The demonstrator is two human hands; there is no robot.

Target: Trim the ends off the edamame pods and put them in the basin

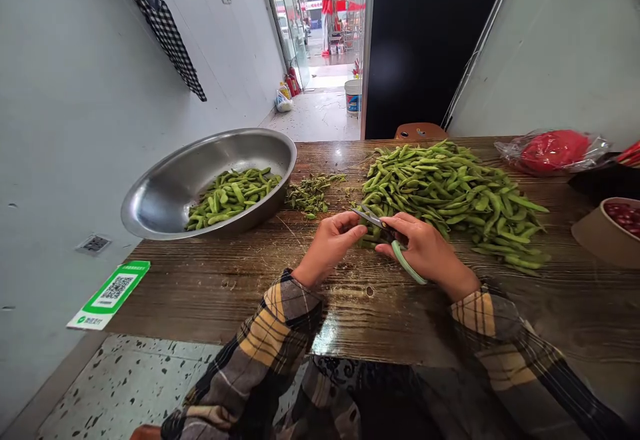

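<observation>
My right hand [419, 243] grips a pair of scissors [409, 263] with pale green handles. Their grey blades are parted and point left, toward my left hand [333, 243]. The thumb and fingers of that hand pinch together by the blade tips, on what looks like a green soybean pod, mostly hidden by the fingers. Just beyond my right hand a big heap of soybean pods [445, 183] spreads over the wooden table [250, 300]. To the left, a wide steel basin [150, 210] stands tilted in view with more pods [233, 197] in it.
Between basin and heap lies a small pile of trimmings [315, 193]. At the right are a red item in clear plastic [555, 152] and a paper bowl [597, 233] of dark red pieces. A green QR-code card [111, 295] sits at the table's left edge.
</observation>
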